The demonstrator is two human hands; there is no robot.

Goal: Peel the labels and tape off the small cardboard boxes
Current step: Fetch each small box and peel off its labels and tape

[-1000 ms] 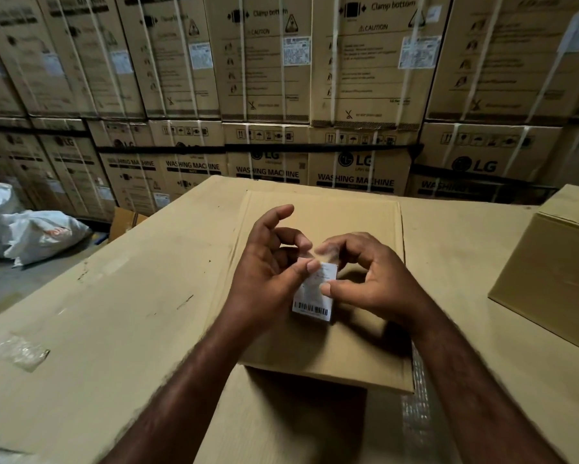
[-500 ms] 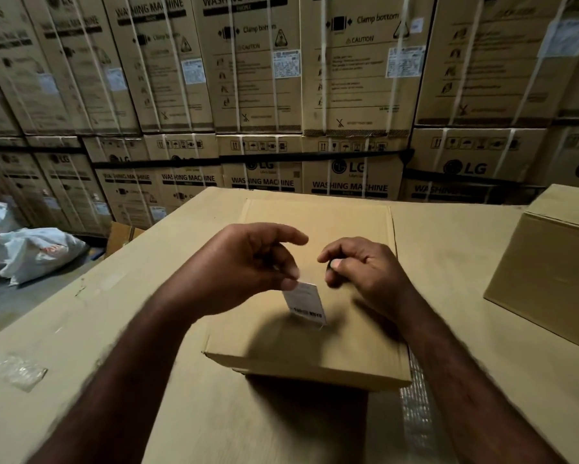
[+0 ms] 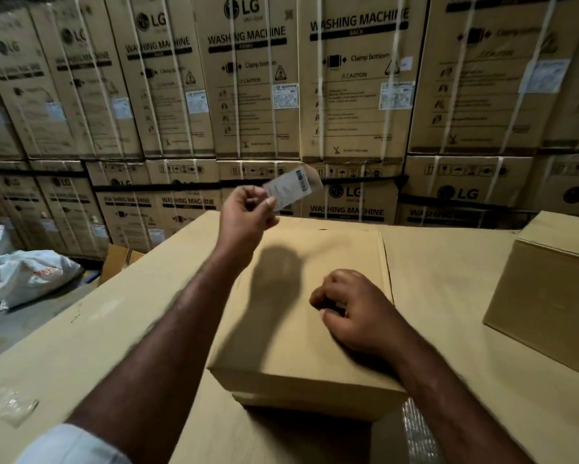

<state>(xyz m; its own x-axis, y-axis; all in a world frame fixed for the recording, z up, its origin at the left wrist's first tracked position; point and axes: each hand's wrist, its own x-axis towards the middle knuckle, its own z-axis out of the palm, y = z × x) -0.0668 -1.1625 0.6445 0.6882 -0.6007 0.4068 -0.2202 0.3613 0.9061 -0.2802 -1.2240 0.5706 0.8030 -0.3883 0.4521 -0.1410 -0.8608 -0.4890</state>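
Note:
A small plain cardboard box (image 3: 301, 329) lies flat in front of me on a large cardboard surface (image 3: 90, 329). My left hand (image 3: 248, 212) is raised above the box's far edge and pinches a white barcode label (image 3: 290, 189) with clear tape around it, held free in the air. My right hand (image 3: 355, 313) rests on the box's top right with its fingers curled and nothing in them. The box top shows no label.
A second cardboard box (image 3: 549, 303) stands at the right. Crumpled clear tape (image 3: 10, 406) lies at the near left. Stacked washing machine cartons (image 3: 348, 95) form a wall behind. White sacks (image 3: 27, 276) lie on the floor at left. Bubble wrap (image 3: 415, 433) shows under the box.
Both hands held the label over the box. My left hand then took it alone and lifted it up and away, while my right hand let go and settled on the box.

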